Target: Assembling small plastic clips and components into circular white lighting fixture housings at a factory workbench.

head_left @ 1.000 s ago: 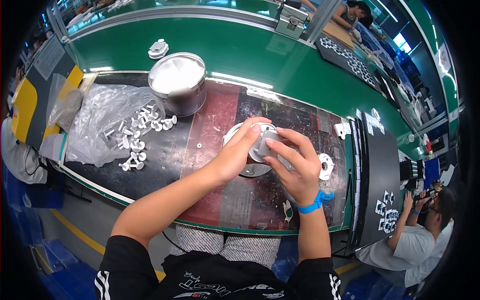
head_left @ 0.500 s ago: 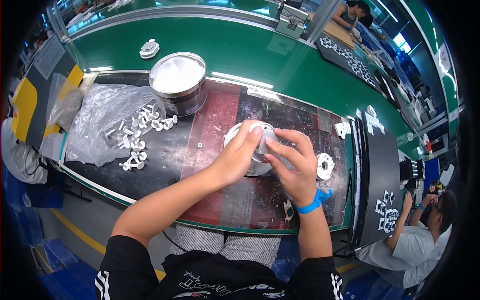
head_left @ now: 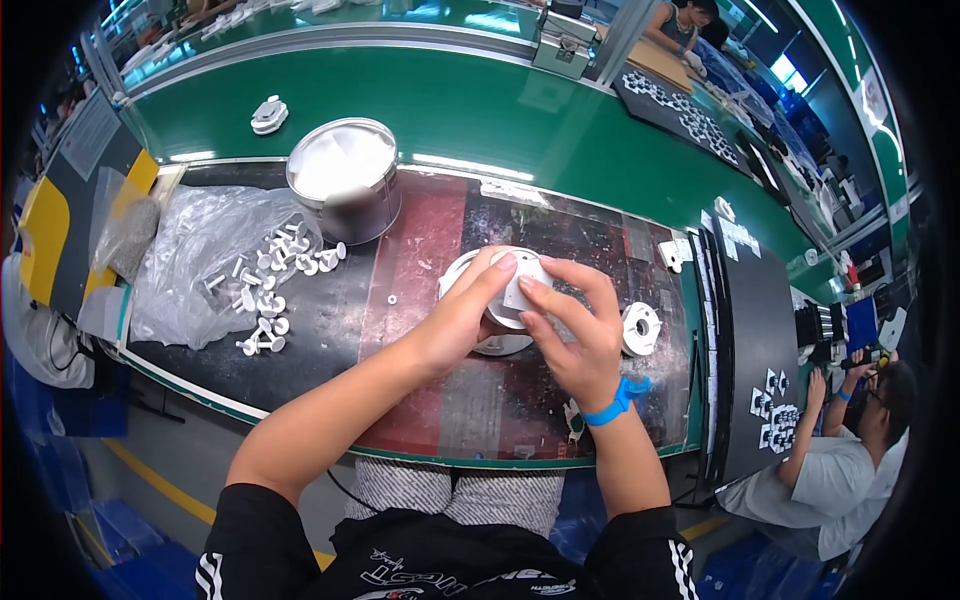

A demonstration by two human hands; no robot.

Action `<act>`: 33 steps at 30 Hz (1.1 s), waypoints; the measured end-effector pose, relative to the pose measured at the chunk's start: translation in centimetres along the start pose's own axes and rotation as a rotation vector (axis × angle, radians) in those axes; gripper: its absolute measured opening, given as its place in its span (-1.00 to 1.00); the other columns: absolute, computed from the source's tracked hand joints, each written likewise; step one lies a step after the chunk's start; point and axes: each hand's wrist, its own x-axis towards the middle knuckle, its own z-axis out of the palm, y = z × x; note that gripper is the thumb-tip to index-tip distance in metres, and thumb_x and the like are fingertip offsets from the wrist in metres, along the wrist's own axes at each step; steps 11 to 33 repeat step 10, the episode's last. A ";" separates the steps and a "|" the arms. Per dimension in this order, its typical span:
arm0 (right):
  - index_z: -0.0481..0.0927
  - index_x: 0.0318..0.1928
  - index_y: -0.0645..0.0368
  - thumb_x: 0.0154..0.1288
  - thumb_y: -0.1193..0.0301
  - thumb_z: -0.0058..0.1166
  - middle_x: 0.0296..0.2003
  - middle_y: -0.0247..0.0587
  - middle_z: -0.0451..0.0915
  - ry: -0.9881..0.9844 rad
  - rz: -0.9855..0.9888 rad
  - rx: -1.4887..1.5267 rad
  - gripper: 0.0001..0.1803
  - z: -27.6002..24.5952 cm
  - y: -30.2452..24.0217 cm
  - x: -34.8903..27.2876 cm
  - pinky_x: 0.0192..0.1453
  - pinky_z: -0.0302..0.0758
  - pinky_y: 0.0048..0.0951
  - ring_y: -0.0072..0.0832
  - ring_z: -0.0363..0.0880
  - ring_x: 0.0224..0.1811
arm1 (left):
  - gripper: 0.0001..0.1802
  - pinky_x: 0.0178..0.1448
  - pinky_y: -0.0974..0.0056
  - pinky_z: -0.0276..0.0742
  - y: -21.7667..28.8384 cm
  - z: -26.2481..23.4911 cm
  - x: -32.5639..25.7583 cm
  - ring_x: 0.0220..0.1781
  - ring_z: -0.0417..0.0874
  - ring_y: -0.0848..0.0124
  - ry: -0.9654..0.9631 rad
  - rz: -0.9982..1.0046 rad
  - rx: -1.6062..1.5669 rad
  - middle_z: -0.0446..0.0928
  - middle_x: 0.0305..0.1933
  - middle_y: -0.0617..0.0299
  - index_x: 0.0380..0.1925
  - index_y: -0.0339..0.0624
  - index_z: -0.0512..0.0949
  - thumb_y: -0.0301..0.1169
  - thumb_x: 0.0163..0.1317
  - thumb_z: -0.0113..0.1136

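My left hand is wrapped round the side of a white round plastic part, thumb on top. The fingertips of my right hand press on a small flat white plate that lies against that part's face. Under both hands a larger white round piece rests on the worn work mat, mostly covered. To the right of my right hand lies a white ring-shaped part with a hole in its middle.
A large round tin stands back left beside white mushroom-shaped plastic pieces and a clear plastic bag. Black boards edge the mat's right side. A co-worker sits further right; a metal box stands at the back.
The whole view has shifted slightly. Between my hands, the small flat plate now faces up more and lies closer against the round part. Both hands keep hold.
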 end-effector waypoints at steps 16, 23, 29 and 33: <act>0.40 0.19 0.20 0.38 0.04 0.06 0.18 0.08 0.41 0.229 -0.044 0.208 -0.43 0.9 1.2 -0.2 0.32 0.32 -0.16 -0.09 0.42 0.22 | -0.48 -0.05 0.15 0.71 1.4 -2.8 1.2 -0.12 0.72 0.12 -0.054 0.067 -0.074 0.56 0.03 -0.12 0.18 -0.21 0.21 -0.22 0.37 0.14; 0.40 0.19 0.20 0.38 0.04 0.06 0.18 0.08 0.41 0.229 -0.044 0.208 -0.43 0.9 1.2 -0.2 0.32 0.32 -0.16 -0.09 0.42 0.22 | -0.48 -0.05 0.15 0.71 1.4 -2.8 1.2 -0.12 0.72 0.12 -0.054 0.067 -0.074 0.56 0.03 -0.12 0.18 -0.21 0.21 -0.22 0.37 0.14; 0.40 0.19 0.20 0.38 0.04 0.06 0.18 0.08 0.41 0.229 -0.044 0.208 -0.43 0.9 1.2 -0.2 0.32 0.32 -0.16 -0.09 0.42 0.22 | -0.48 -0.05 0.15 0.71 1.4 -2.8 1.2 -0.12 0.72 0.12 -0.054 0.067 -0.074 0.56 0.03 -0.12 0.18 -0.21 0.21 -0.22 0.37 0.14; 0.40 0.19 0.20 0.38 0.04 0.06 0.18 0.08 0.41 0.229 -0.044 0.208 -0.43 0.9 1.2 -0.2 0.32 0.32 -0.16 -0.09 0.42 0.22 | -0.48 -0.05 0.15 0.71 1.4 -2.8 1.2 -0.12 0.72 0.12 -0.054 0.067 -0.074 0.56 0.03 -0.12 0.18 -0.21 0.21 -0.22 0.37 0.14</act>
